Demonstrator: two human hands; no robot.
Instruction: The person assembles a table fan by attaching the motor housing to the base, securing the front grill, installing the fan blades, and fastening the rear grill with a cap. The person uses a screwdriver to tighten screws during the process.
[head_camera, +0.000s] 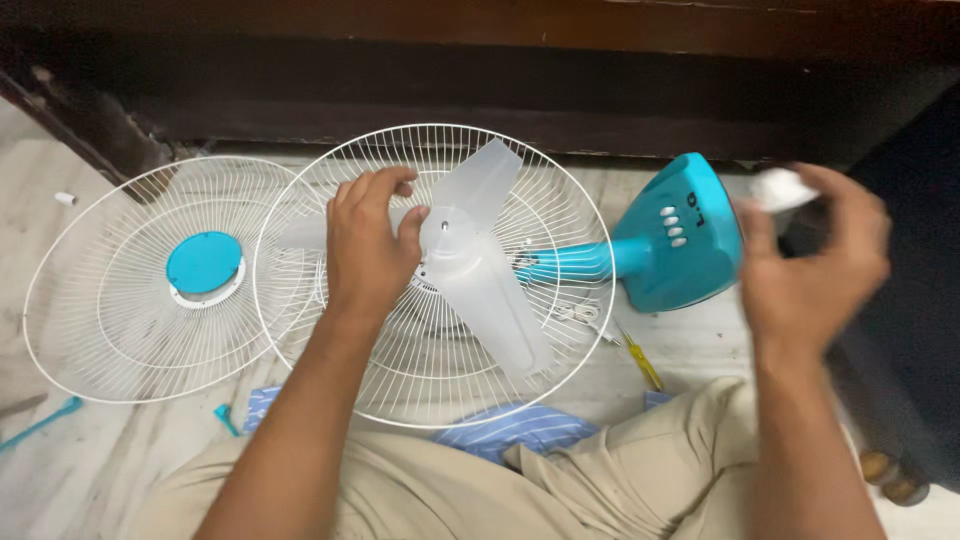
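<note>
A translucent white fan blade (478, 262) sits inside the rear wire guard (300, 215) of a teal table fan lying on the floor. My left hand (370, 245) grips the blade at its hub, covering one vane. To the right, my right hand (815, 255) is raised above the floor and holds a small white part (782, 187) between thumb and fingers; it is blurred. The fan's teal base (680, 240) with white buttons lies between the two hands, joined to the guard by a teal neck (565, 262).
The front wire guard (90, 290) with a teal centre cap (203, 262) lies flat at the left. A yellow-handled screwdriver (640, 362) rests on the floor by my knee. Small teal parts (227, 417) lie at the lower left. A dark wooden ledge runs behind.
</note>
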